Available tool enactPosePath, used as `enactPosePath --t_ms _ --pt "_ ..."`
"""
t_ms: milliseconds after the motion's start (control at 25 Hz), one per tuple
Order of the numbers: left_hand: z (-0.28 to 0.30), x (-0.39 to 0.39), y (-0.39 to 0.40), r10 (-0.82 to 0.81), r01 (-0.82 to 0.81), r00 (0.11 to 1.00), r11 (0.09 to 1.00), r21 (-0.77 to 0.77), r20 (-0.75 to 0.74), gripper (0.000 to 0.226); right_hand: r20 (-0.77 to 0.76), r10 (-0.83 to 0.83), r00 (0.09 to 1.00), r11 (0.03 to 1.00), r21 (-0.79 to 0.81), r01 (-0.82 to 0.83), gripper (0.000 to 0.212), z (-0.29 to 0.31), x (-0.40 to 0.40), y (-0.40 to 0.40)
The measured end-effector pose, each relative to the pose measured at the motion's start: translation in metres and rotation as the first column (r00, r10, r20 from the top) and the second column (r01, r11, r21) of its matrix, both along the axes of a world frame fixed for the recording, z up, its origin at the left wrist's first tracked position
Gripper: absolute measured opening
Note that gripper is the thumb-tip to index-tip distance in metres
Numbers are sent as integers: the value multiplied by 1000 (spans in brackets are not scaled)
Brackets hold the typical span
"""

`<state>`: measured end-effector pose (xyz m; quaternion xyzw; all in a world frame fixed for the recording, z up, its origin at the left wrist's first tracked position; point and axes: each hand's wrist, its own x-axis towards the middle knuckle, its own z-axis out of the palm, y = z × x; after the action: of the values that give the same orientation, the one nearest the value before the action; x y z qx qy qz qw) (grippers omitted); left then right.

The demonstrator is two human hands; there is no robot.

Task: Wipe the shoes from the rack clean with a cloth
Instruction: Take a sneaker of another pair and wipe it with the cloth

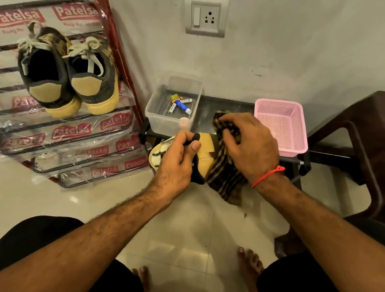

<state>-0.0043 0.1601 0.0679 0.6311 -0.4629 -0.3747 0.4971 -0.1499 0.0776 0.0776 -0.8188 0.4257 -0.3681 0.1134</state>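
1. The left hand (178, 157) is gripping a shoe (205, 155), fingers curled round its collar, in front of the rack (70, 133).
2. The right hand (250, 144) is clutching a striped cloth (224, 178), bunched against the shoe.
3. A pair of sneakers (67, 71) is sitting on the rack, beyond the hands.

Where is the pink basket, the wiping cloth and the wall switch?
pink basket (280, 123), head view, mesh wall.
striped cloth (224, 178), head view, hanging part.
wall switch (196, 16), head view, white rocker.
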Motion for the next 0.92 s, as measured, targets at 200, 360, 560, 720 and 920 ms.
enactPosePath --t_ms 200,360,560,720,920 --pt "2 -5 1 21 -20 1000 996 -91 2 18 -21 95 995 994 -53 -96 25 0 5 9" --pt "-1 -1 2 17 -17 1000 999 -39 -20 16 -32 90 995 996 -21 -91 25 -3 3 6" --pt "7 1 0 86 -73 948 996 55 -307 10 -69 100 993 991 -81 -106 22 -5 7 5" --pt "12 1 -4 170 -138 871 985 103 -460 10 -135 258 957 945 -169 -279 22 -7 11 15" --pt "19 11 -10 247 -206 751 969 138 -613 17 -61 231 971 961 -142 -238 23 -9 5 7"
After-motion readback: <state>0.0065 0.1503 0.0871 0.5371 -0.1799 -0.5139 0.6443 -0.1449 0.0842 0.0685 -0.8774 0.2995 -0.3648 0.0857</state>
